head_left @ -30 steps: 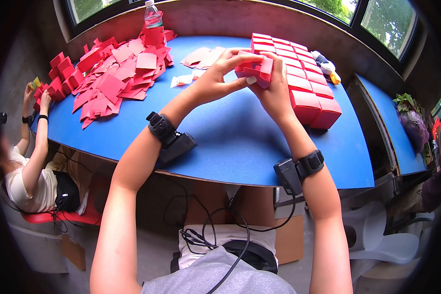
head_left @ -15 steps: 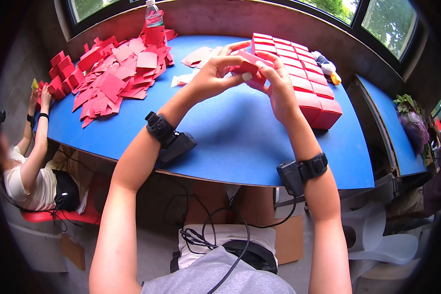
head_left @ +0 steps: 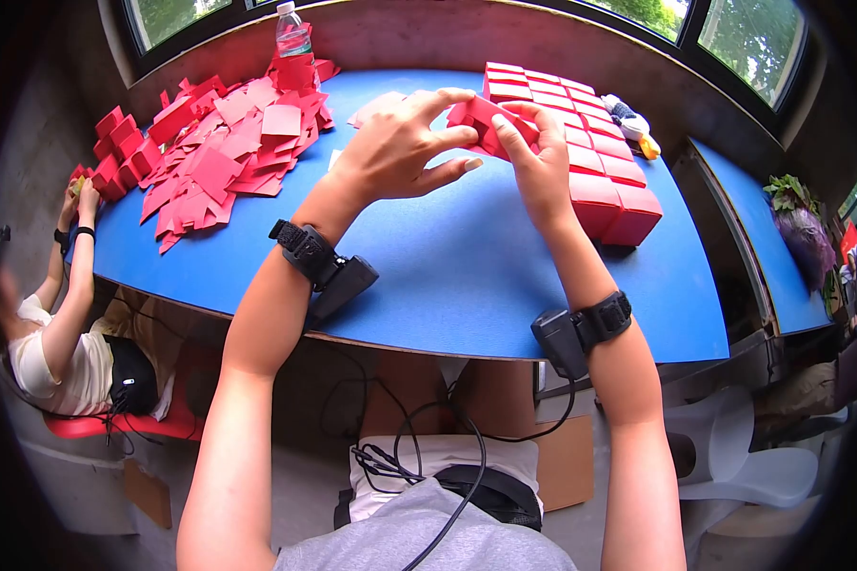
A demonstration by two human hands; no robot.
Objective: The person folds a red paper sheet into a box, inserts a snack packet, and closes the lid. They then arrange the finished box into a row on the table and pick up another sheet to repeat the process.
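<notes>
Above the blue table (head_left: 448, 257), a small red box (head_left: 486, 124) with raised flaps is gripped by my right hand (head_left: 540, 162), the thumb over its near side. My left hand (head_left: 400, 147) is at the box's left side with its fingers spread; the index fingertip reaches the box's upper left edge, and the thumb is apart from it. Just to the right stand rows of closed red boxes (head_left: 614, 205). Behind my left hand, pale pink flat pieces (head_left: 376, 107) lie partly hidden.
A pile of flat red card pieces (head_left: 219, 171) covers the table's left part, with a plastic bottle (head_left: 293, 33) behind it. Stacked red boxes (head_left: 114, 143) stand further left, near a seated person (head_left: 62, 333). Gloves (head_left: 628, 124) lie at the right.
My left hand has opened and shifted left, its thumb coming off the red box. The box has turned in my right hand, which still holds it.
</notes>
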